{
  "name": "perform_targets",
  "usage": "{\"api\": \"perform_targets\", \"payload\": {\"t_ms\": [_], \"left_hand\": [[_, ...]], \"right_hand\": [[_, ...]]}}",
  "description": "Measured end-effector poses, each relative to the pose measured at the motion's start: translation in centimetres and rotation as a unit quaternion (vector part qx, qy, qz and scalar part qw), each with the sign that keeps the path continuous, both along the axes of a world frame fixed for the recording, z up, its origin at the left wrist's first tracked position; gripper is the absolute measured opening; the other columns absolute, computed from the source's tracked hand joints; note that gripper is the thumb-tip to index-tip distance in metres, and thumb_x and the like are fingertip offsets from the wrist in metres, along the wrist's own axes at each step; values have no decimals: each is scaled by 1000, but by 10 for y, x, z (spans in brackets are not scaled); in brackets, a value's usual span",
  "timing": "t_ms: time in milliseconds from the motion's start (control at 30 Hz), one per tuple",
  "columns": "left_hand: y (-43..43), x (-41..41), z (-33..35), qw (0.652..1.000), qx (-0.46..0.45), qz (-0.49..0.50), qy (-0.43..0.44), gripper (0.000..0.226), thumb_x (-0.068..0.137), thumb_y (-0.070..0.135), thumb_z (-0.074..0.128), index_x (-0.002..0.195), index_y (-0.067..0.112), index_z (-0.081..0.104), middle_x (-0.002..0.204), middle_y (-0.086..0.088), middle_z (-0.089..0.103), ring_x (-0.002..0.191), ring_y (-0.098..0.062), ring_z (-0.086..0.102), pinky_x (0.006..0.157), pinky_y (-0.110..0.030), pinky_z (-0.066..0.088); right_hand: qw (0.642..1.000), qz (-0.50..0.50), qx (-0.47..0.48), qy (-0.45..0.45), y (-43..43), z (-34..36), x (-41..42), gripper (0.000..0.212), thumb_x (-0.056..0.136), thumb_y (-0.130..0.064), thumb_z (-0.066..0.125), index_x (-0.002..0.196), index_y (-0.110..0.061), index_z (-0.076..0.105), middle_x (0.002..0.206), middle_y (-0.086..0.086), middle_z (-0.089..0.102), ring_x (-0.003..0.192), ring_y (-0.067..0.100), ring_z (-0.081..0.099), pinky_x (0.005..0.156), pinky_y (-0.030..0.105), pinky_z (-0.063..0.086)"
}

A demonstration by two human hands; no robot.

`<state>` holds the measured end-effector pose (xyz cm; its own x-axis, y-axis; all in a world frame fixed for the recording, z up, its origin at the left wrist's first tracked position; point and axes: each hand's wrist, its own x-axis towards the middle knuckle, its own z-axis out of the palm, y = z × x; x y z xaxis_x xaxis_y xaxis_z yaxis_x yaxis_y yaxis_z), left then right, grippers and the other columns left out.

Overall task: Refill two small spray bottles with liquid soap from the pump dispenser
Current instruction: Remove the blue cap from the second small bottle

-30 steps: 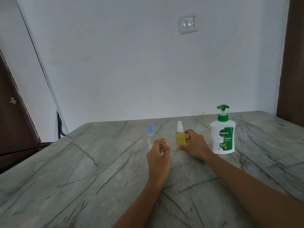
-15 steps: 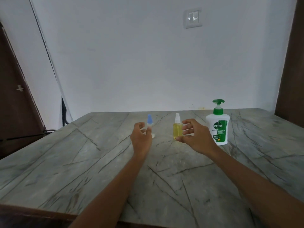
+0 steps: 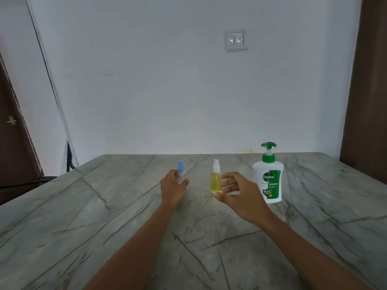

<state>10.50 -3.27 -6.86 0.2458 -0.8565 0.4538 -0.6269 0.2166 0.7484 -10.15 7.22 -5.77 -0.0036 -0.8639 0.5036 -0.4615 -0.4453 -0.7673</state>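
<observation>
Counter point(image 3: 104, 227): smooth, stone-like slab, grey-green with dark veining and a low satin sheen. Pump dispenser point(image 3: 268, 178): opaque white plastic body with a mild gloss, a printed green label and a green plastic pump head; yellow-filled spray bottle point(image 3: 216, 182): clear glossy plastic with a white plastic nozzle; blue-capped spray bottle point(image 3: 180, 167): transparent body, pale blue plastic cap. Background: wall point(image 3: 167, 91) in matt white paint, switch plate point(image 3: 236, 41) in glossy white plastic, door point(image 3: 12, 143) in a dark brown wood-like finish.

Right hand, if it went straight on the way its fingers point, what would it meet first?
Most likely the yellow spray bottle: the right hand is open, fingers aimed at its body from close by. Depth is unclear, so they might pass just in front.
</observation>
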Motion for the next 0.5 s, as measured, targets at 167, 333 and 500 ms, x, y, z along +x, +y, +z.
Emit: {"api": "perform_targets", "payload": {"t_ms": [167,333,500], "left_hand": [[14,-3,-2,998,-39,-18,39,35,74,31,79,100,14,62,88,5,64,85,-14,63,76,-26,50],[64,-22,14,993,-79,-76,39,39,70,39,81,98,19,64,87,12,67,79,-2,64,69,-13,49],[119,-48,14,981,-135,-136,20,36,66,42,82,92,25,64,81,15,67,75,2,63,69,-14,53]], "right_hand": [[1000,8,-5,-4,1,-1,-2,45,75,-35,81,113,-27,58,99,-13,65,83,-2,64,70,9,49],[999,-9,-33,-29,9,18,1,34,79,-33,77,108,-23,63,92,-12,69,80,-2,65,68,10,50],[998,-21,-37,56,27,58,3,30,80,-51,71,100,-29,63,86,-16,67,75,-5,62,58,7,44]]}}
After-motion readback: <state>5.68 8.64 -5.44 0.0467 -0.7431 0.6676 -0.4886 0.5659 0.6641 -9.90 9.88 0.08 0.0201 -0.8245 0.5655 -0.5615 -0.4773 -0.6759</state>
